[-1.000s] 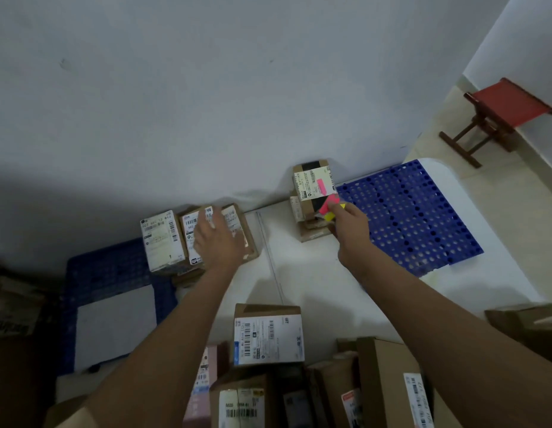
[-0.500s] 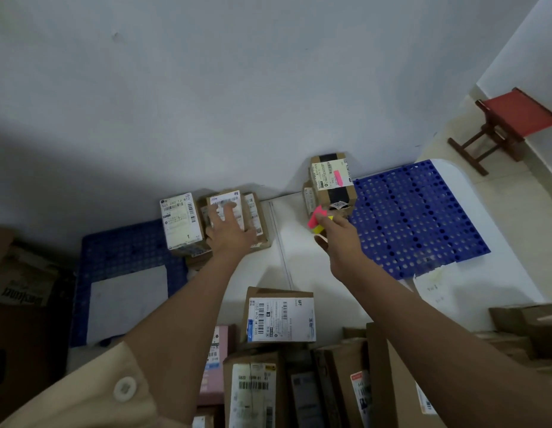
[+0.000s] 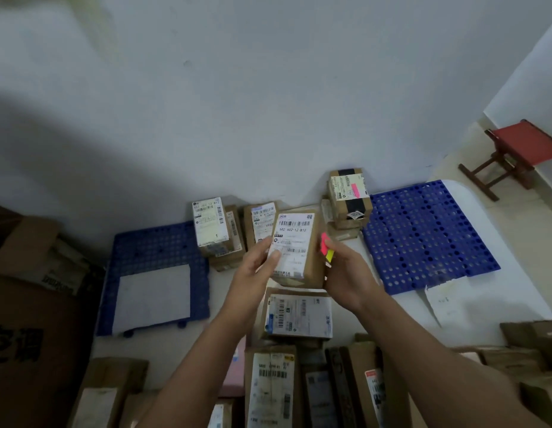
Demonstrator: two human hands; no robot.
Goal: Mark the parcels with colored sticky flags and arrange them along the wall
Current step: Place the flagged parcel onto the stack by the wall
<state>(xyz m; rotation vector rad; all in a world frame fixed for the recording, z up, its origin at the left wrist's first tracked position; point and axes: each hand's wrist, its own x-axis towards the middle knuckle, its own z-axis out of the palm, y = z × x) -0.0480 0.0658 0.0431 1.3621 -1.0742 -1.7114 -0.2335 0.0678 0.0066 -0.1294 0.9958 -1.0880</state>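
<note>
Head view: label "502-602-12-812" on parcel gripped by left hand, right hand pinching flags.

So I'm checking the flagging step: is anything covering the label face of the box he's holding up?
Only the left hand, whose fingers overlap the label's left edge on the held parcel. The rest is bare. The sticky flags sit in the right hand beside it.

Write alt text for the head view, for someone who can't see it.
Both hands hold a small cardboard parcel with a white shipping label: the left hand grips its left side, and the right hand supports its right side while also holding pink and yellow sticky flags. Behind, labelled parcels sit along the white wall, one stack already carrying a pink flag.
</note>
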